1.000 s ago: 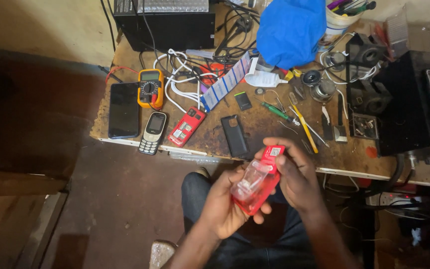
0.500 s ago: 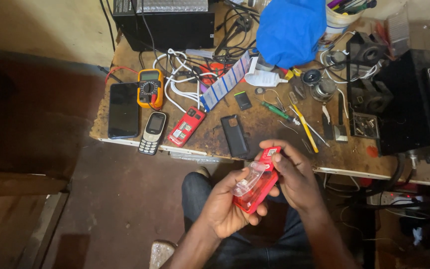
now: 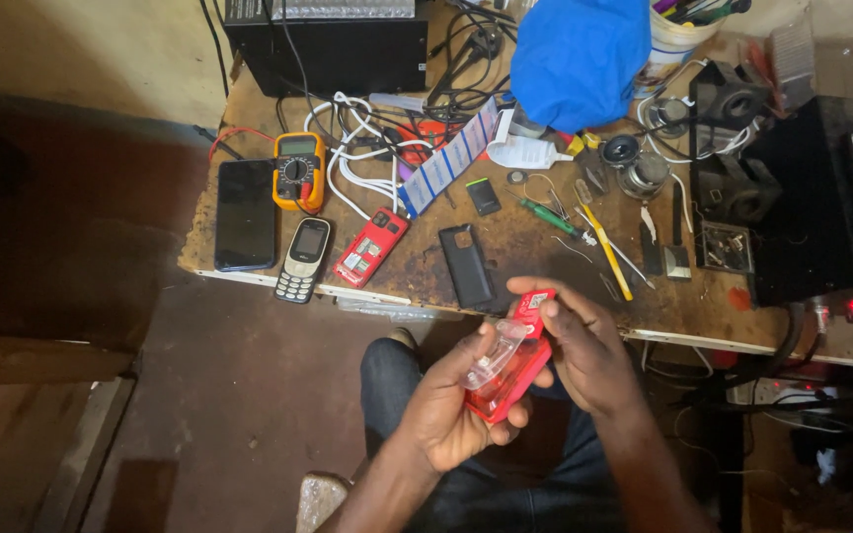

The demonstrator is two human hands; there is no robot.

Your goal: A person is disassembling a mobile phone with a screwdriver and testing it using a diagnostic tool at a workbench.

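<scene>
A red phone body sits between both hands, below the workbench's front edge and over my lap. My left hand cradles its lower end from beneath. A clear plastic piece lies across the phone's face under my left thumb. My right hand wraps the phone's upper end, fingertips at its top edge.
The wooden workbench carries a black smartphone, a yellow multimeter, a grey keypad phone, a red phone shell, a black back cover, screwdrivers, white cables and a blue cloth. Black equipment stands at the right.
Both hands have turned the red phone slightly, and the clear piece has shifted under the left thumb. The bench items have not moved.
</scene>
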